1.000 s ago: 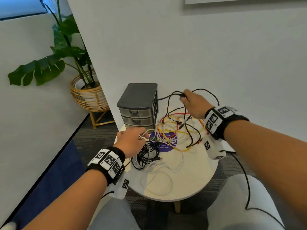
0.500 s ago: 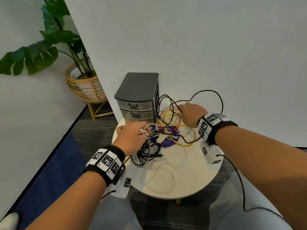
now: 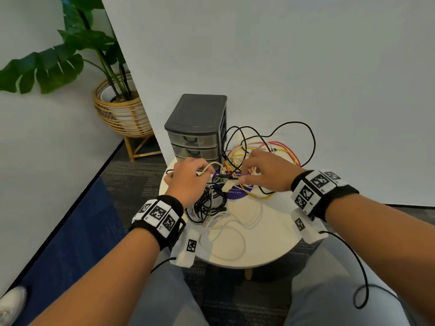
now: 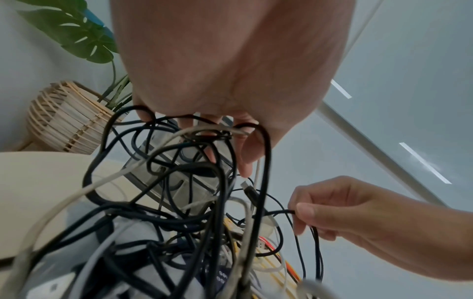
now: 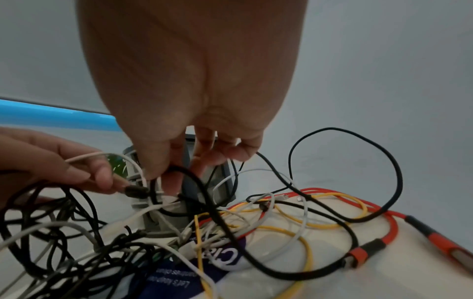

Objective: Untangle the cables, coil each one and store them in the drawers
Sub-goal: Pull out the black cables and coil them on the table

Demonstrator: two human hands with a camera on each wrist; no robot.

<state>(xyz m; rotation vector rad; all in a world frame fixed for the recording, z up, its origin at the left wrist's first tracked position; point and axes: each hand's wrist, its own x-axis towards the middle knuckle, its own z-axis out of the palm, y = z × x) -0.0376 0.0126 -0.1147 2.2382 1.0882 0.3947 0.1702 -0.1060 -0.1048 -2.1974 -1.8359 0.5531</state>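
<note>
A tangle of black, white, yellow (image 3: 263,196) and red cables (image 3: 282,143) lies on a round table (image 3: 270,243) in front of a grey three-drawer unit (image 3: 195,140) with all drawers closed. My left hand (image 3: 204,171) grips a bunch of black and white cables (image 4: 220,133), which hangs down to a black bundle (image 3: 204,205). My right hand (image 3: 243,176) is close beside it and pinches a thin black cable (image 4: 276,212) between thumb and fingers (image 5: 174,174). That cable's long loop (image 3: 313,142) arcs behind the right hand.
A white wall stands right behind the table and drawers. A potted plant in a wicker basket (image 3: 120,114) sits on the floor at the left. Loose white cable (image 3: 235,231) lies on the near part of the table. My knees are just below the table's front edge.
My right hand has come down from beside the drawer unit's top, still holding the black cable, and now sits close to the left hand. The left hand has stayed on its bunch.
</note>
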